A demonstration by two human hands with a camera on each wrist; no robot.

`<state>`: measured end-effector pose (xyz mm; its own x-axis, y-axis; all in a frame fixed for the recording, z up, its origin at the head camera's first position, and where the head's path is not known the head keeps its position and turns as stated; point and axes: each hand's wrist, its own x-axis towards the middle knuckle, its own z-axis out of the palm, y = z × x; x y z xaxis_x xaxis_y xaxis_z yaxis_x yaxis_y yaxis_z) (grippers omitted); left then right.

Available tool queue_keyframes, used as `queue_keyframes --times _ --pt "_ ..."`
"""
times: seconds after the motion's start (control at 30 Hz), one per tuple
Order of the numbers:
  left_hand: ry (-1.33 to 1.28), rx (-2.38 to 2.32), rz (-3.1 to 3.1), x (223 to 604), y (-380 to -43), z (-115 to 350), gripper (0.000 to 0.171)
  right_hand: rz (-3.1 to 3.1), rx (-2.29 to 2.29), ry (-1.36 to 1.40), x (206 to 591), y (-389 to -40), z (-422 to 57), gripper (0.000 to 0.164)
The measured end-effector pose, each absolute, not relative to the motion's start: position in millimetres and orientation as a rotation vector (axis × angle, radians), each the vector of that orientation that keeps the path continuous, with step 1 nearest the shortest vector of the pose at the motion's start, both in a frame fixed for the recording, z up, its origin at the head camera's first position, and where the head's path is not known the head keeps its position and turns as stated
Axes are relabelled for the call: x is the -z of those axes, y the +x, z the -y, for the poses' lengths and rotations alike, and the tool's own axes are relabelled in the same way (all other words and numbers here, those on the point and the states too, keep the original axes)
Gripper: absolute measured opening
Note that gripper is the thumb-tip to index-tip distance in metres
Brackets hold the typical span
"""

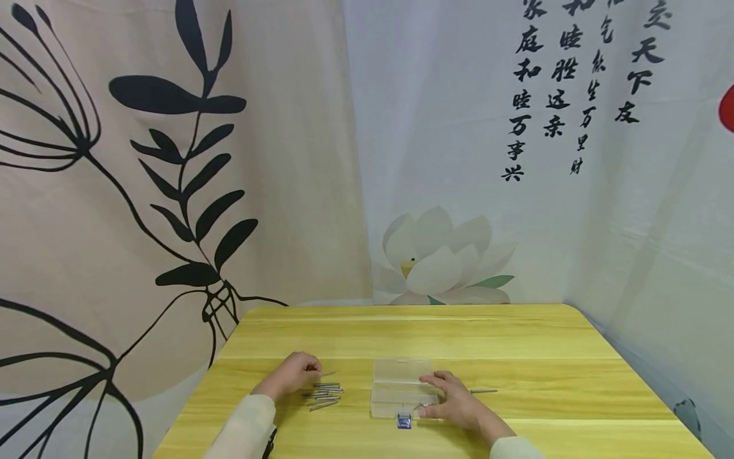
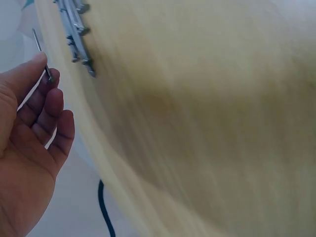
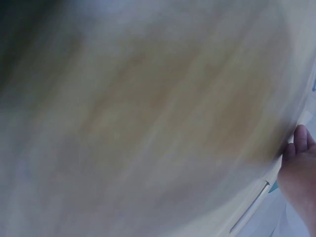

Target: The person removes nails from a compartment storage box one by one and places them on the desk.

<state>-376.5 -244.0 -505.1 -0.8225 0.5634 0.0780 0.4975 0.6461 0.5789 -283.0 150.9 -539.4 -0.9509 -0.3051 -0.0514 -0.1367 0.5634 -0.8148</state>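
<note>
Your left hand point(image 1: 294, 373) pinches one metal pin point(image 2: 37, 40) just beside the pin pile point(image 1: 329, 390); that pile and a lone pin point(image 1: 484, 391) on the table point(image 1: 545, 357) look left to handle. Your right hand point(image 1: 455, 403), fingers spread, touches the clear box point(image 1: 383, 408); its contents are unclear.

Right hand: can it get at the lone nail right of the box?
Probably yes: the nail lies uncovered on the table, close beside the right hand, though that hand would likely have to leave the box.

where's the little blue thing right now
In the head view, the little blue piece is at the near edge of the clear plastic box, just left of the right hand.
</note>
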Motion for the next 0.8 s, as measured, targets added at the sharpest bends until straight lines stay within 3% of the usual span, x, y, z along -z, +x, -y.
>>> queue_keyframes --times 0.8 --pt "0.836 -0.811 -2.832 517.9 -379.0 244.4 0.007 -2.622 1.329 -0.370 539.4 -282.5 -150.8 0.072"
